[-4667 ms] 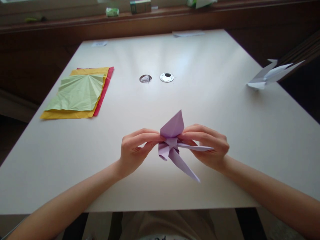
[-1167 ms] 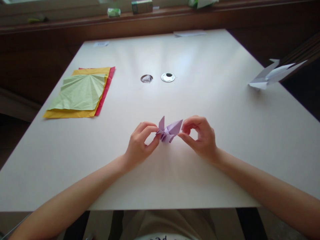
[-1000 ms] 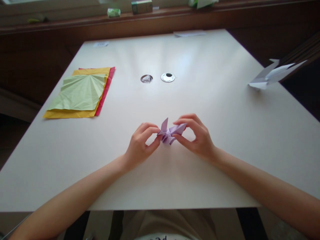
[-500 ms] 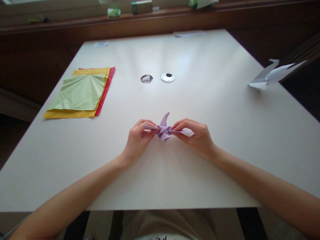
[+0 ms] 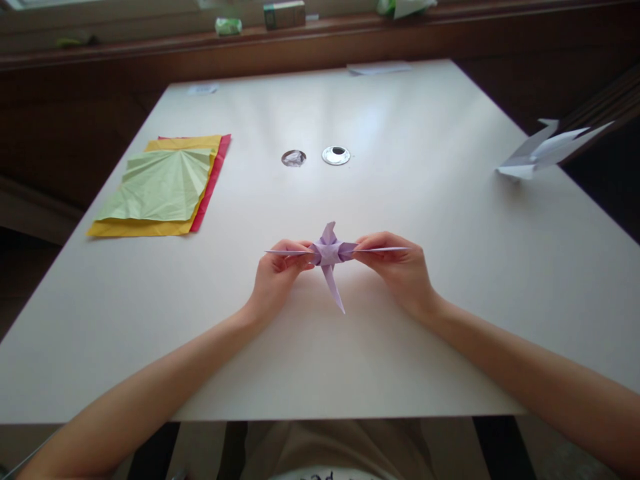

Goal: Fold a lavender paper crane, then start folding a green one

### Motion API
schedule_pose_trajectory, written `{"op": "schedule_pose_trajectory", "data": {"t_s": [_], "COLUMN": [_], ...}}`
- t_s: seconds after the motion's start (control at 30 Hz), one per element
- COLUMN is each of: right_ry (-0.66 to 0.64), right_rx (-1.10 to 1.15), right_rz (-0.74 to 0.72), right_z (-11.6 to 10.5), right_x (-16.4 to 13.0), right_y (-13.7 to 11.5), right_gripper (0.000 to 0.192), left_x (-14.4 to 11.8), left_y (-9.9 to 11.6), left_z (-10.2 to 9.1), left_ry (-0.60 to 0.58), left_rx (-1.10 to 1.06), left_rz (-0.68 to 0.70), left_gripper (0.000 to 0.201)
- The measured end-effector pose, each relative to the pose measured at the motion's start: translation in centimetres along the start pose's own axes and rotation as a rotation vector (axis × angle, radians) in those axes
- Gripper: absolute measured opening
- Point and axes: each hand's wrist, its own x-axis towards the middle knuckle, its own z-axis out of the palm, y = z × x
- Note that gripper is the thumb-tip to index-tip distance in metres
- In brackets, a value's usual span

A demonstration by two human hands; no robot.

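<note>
Head view shows your left hand [image 5: 277, 273] and right hand [image 5: 400, 267] each pinched shut on one side flap of the lilac paper model [image 5: 329, 252], thumb under and fingers over, so the two flaps stand out flat to either side. You hold the model just above the white table [image 5: 350, 360], near its front middle, with a short point sticking up at the back and a long narrow point hanging down toward you.

Half a second ago the flaps were only partly spread and that long point did not show; a second ago the model was a tight bundle between your fingertips. So you have drawn the sides apart and the folded body has opened out into a winged shape.

Farther out, a stack of coloured sheets [image 5: 160, 190] lies on the left of the table: a creased pale green sheet on top, yellow under it, a red edge showing at the right. Two round cable holes [image 5: 335, 155] sit in the middle of the tabletop; the left one seems to have something crumpled in it, the right one looks dark inside. A white folded paper figure [image 5: 545, 150] rests at the right edge. Small boxes and packets stand on the ledge [image 5: 280, 13] behind.
</note>
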Motion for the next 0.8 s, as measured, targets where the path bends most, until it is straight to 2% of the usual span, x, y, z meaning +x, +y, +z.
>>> {"op": "schedule_pose_trajectory", "data": {"t_s": [0.13,0.4,0.63,0.8], "right_ry": [0.01,-0.032,-0.138,-0.151], "right_rx": [0.049,0.106,0.254,0.316], "right_rz": [0.074,0.078,0.239,0.297], "right_z": [0.06,0.05,-0.28,-0.37], "right_x": [0.1,0.04,0.28,0.48], "right_y": [0.13,-0.19,-0.11,-0.18], "right_gripper": [0.012,0.009,0.011,0.012], "left_x": [0.07,0.09,0.2,0.11], "left_y": [-0.15,0.13,0.13,0.17], "left_z": [-0.04,-0.15,-0.39,-0.28], "left_ry": [-0.029,-0.07,-0.094,-0.099], "left_rx": [-0.058,-0.105,-0.163,-0.145], "left_rz": [-0.05,-0.122,-0.162,-0.16], "left_gripper": [0.008,0.008,0.007,0.006]}}
